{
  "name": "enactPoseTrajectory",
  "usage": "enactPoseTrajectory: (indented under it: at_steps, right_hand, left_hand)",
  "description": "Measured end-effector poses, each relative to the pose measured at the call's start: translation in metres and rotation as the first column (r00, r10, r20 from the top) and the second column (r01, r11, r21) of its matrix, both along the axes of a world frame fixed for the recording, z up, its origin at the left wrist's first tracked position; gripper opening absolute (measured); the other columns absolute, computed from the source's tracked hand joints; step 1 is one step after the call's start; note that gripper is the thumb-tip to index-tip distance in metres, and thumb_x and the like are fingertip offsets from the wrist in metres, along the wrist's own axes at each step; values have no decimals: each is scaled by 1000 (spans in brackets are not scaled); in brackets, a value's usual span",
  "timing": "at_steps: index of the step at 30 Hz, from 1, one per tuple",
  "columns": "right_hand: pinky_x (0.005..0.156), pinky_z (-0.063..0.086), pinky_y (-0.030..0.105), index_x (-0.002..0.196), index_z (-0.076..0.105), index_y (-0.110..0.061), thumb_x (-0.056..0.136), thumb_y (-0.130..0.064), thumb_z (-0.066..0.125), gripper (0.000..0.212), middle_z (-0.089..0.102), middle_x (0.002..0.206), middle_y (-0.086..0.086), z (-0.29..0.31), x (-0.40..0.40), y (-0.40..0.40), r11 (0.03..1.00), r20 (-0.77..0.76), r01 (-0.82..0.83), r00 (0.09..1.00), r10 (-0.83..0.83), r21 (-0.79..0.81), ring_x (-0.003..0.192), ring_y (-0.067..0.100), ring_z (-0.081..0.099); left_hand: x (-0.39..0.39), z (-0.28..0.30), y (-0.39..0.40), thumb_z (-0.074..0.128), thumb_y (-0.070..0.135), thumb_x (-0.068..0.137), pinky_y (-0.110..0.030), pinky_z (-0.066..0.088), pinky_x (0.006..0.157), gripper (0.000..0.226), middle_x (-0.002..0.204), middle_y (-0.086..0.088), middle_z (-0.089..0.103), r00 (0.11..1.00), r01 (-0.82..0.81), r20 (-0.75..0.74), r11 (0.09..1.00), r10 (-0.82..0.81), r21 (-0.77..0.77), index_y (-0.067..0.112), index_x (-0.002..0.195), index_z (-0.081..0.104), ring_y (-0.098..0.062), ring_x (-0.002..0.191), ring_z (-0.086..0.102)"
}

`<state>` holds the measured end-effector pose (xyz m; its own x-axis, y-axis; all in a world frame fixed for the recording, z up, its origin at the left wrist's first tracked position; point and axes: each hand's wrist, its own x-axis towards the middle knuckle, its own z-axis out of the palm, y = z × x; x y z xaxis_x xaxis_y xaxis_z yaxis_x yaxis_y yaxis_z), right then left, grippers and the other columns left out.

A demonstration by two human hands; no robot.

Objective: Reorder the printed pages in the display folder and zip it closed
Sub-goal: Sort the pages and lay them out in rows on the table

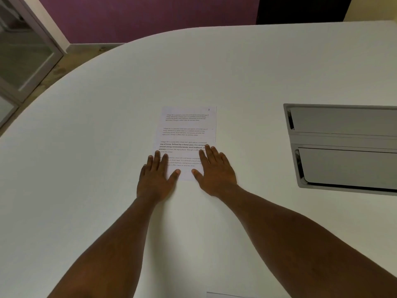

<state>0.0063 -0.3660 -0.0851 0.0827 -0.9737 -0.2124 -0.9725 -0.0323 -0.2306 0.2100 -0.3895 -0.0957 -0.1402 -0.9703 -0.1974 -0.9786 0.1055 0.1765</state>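
Lying flat at the frame's centre on the white table [107, 147], the printed page [189, 125] has both hands, left hand [155, 177] and right hand [216, 171], pressing its lower corners with straight, spread fingers.

Both hands [184, 175] hide the printed page's [187, 130] lower corners.
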Motion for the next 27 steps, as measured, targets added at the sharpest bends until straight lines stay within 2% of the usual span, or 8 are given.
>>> enactPoseTrajectory:
  at_steps: [8,15,21,27]
  right_hand:
    - [120,-9,37,154,-10,-17,99,-57,14,72,-18,161,4,-5,18,-5,999,6,34,999,-34,14,148,18,-19]
    - [120,-7,37,155,-3,-15,99,-57,22,75,-11,162,6,-7,59,-23,998,71,-51,996,53,-27,149,20,-12]
    - [121,-7,38,155,-6,-17,99,-58,20,74,-14,162,4,-9,85,-40,995,73,-97,993,98,-14,148,18,-16]
    - [121,-7,38,155,-7,-19,97,-61,14,74,-15,162,0,-15,89,-37,995,64,-86,994,89,-41,148,15,-16]
  left_hand:
    - [15,-4,-10,23,65,94,-39,1,121,76,163,1,-6,1000,6,-5,1000,-6,-31,25,155,2,-20,150,-6]
    - [55,-8,-9,21,58,97,-40,2,122,69,163,-1,-2,993,-115,-14,991,115,-61,23,155,7,-21,150,-4]
    - [83,-11,-15,20,56,99,-39,2,121,66,163,0,-1,987,-161,-7,983,162,-90,24,155,7,-20,150,-3]
    - [89,-15,-15,14,58,98,-41,0,121,66,163,0,-4,990,-143,-9,983,143,-115,27,155,4,-20,150,-5]
